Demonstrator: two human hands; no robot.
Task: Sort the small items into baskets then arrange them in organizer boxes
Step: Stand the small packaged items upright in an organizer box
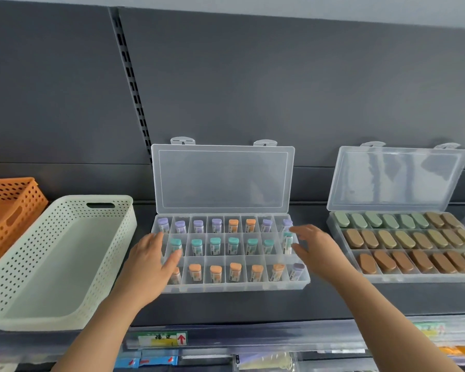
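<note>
- We judge the task to be nearly finished. The clear organizer box [234, 289] in the middle of the shelf [253, 310] stands with its lid [222, 178] propped open, and nearly every compartment we can see holds one small upright tube.
- Inside that box, purple-capped tubes [198, 226] fill most of the back row, teal-capped tubes [215, 245] the middle row and orange-capped tubes [216, 273] the front row.
- The colours are not fully sorted: two orange caps sit in the back row and one purple cap stands at the right end of the front row. Swapping those looks like the work left.
- To the right of the box, a second organizer box [387, 277] is already packed with green and brown pieces, its lid also up.
- To the left of the box, the white basket [91, 196] shows no items inside, which suggests the sorting into baskets is done. Beyond it, the orange basket [30, 202] is only partly in view.
- The left hand [152, 260] lies flat over the box's left end with its fingers stretched out, gripping nothing, and it hides the compartments beneath.
- The right hand [316, 245] hovers at the box's right end, fingers spread wide around the last teal tube [287, 241]. It seems to hold nothing, though we cannot tell whether the fingertips touch that tube.
</note>
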